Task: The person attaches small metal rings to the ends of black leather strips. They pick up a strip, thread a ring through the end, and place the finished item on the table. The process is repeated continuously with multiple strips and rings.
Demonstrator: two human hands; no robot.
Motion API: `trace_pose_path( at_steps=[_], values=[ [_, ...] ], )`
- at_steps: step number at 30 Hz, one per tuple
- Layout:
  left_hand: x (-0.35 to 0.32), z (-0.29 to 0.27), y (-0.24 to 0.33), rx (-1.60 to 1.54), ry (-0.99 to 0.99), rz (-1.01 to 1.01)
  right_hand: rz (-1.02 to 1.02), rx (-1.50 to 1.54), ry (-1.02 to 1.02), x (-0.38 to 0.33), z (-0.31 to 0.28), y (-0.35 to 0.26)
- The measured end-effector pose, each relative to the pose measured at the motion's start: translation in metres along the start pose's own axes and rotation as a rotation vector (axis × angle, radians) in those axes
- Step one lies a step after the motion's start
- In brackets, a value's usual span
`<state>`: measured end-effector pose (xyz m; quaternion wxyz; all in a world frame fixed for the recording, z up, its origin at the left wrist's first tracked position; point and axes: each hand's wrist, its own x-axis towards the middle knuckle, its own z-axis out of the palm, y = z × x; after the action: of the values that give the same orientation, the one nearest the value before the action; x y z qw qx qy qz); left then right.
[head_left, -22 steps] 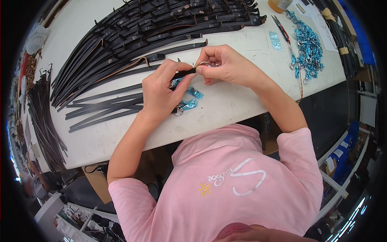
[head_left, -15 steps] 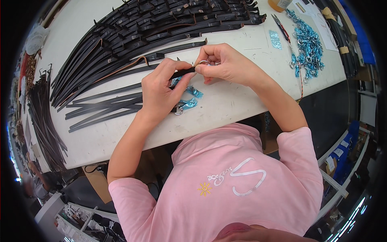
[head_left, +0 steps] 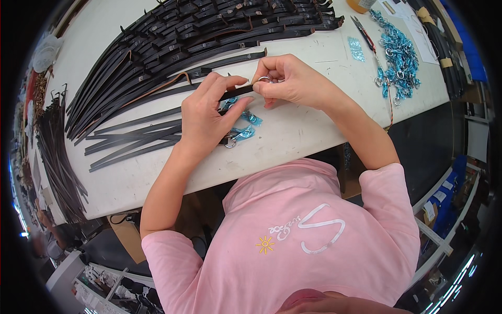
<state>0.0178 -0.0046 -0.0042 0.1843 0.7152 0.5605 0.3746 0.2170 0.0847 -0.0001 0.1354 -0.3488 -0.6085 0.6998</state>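
My right hand point(head_left: 293, 83) pinches the end of a narrow black strap point(head_left: 238, 92) between thumb and fingers. At the same fingertips shows a silver metal ring point(head_left: 265, 79); whether the strap passes through it I cannot tell. The strap runs left into my left hand point(head_left: 204, 115), which is curled around it with index finger and thumb apart on either side. Below my left thumb, metal clasps in blue plastic wrap point(head_left: 243, 133) lie on the table beside the ends of several loose black straps point(head_left: 141, 131). My palm hides part of those straps.
Many black straps with loops point(head_left: 209, 31) cover the far left of the white table point(head_left: 314, 125). At the right lie a heap of blue-wrapped metal clasps point(head_left: 400, 57), red-handled snips point(head_left: 364, 34) and a small blue packet point(head_left: 356, 49). A dark strap bundle point(head_left: 57, 157) hangs over the left edge.
My left index finger has lifted and drawn back from the strap beside the right fingertips, opening a gap to the thumb. My right hand keeps its pinch in nearly the same place.
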Motion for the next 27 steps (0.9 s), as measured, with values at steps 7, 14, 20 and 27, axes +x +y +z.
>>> trace_pose_path(
  at_steps=[7, 14, 20, 27],
  values=[
    [-0.003, 0.0, -0.013, -0.022, 0.02, 0.037, -0.012, -0.009, -0.003, 0.001, -0.001, 0.0],
    [-0.001, -0.001, -0.01, -0.058, 0.006, -0.016, -0.016, -0.029, 0.016, 0.001, -0.001, 0.0],
    [0.0, 0.001, -0.015, -0.091, 0.01, -0.047, 0.012, -0.007, 0.009, 0.002, -0.002, -0.004],
    [0.001, 0.001, -0.015, -0.102, 0.006, -0.051, 0.027, -0.006, 0.006, 0.002, -0.003, -0.006]
  ],
)
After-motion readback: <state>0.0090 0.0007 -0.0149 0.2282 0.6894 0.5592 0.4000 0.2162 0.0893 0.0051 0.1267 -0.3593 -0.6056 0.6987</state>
